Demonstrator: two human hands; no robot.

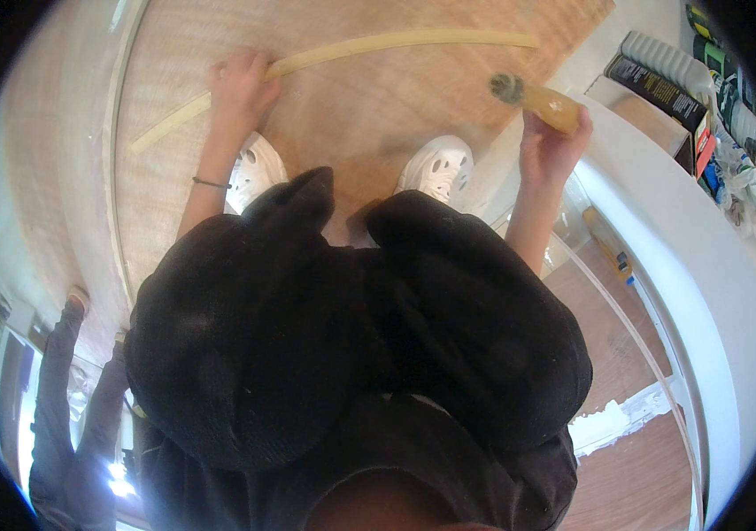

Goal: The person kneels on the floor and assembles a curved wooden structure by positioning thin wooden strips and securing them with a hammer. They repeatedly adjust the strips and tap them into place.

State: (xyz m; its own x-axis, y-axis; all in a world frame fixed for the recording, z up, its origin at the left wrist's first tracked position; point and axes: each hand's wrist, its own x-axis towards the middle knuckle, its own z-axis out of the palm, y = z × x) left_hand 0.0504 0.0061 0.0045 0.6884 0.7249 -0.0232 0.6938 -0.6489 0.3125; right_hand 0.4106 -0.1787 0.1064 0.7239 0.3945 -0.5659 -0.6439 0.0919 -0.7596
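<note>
A long, thin pale-yellow strip (405,38) runs in a slight curve across a wooden panel (343,106). My left hand (241,93) is on the strip toward its left end, fingers bent and closed over it; the fingertips are partly hidden. Raised off to the right, my right hand (552,146) is wrapped round an amber-yellow bottle (551,108) with a dark grey-green round end pointing left. That bottle is held tilted, apart from the strip.
White clogs (438,168) on my feet stand on the panel. At right, a curved white edge (661,195) borders a lower floor where another yellow bottle (606,239) lies. Beyond are a dark box (657,88) and plastic bags (745,190). Another person's legs (57,389) show at left.
</note>
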